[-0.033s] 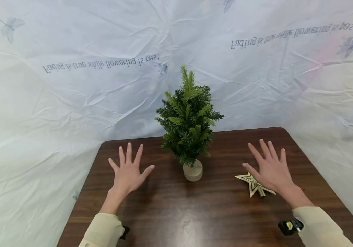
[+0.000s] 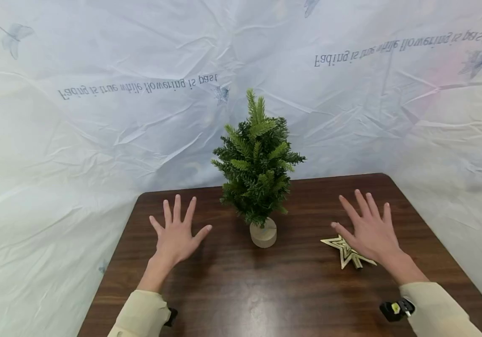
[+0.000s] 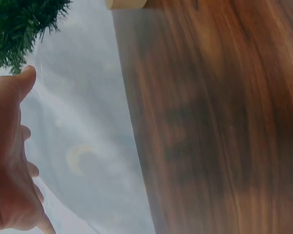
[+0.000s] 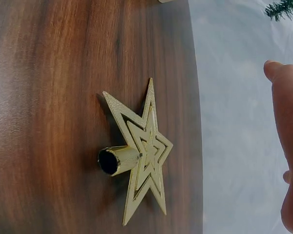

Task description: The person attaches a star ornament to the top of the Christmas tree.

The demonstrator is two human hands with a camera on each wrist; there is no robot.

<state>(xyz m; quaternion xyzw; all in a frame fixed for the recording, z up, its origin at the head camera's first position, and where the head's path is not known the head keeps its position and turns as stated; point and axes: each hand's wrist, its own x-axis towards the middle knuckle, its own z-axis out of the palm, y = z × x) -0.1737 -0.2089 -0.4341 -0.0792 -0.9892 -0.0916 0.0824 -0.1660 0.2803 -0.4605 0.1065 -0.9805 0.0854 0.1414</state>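
A small artificial Christmas tree [image 2: 259,164] stands upright on its round wooden base [image 2: 263,234] at the middle of the table. To its right lies a gold star tree topper [image 2: 346,250], partly covered by my right hand [image 2: 371,234] in the head view. The right wrist view shows the star [image 4: 146,151] whole, with its hollow tube facing the camera's left. My right hand hovers above the table with fingers spread, holding nothing. On the tree's left, my left hand [image 2: 175,241] is also raised, its fingers spread and nothing in it.
The dark brown wooden table [image 2: 232,290] has rounded back corners. Behind and beside it hangs a wrinkled whitish sheet [image 2: 160,131] printed with lettering and flowers. A small black device [image 2: 396,309] sits at my right wrist.
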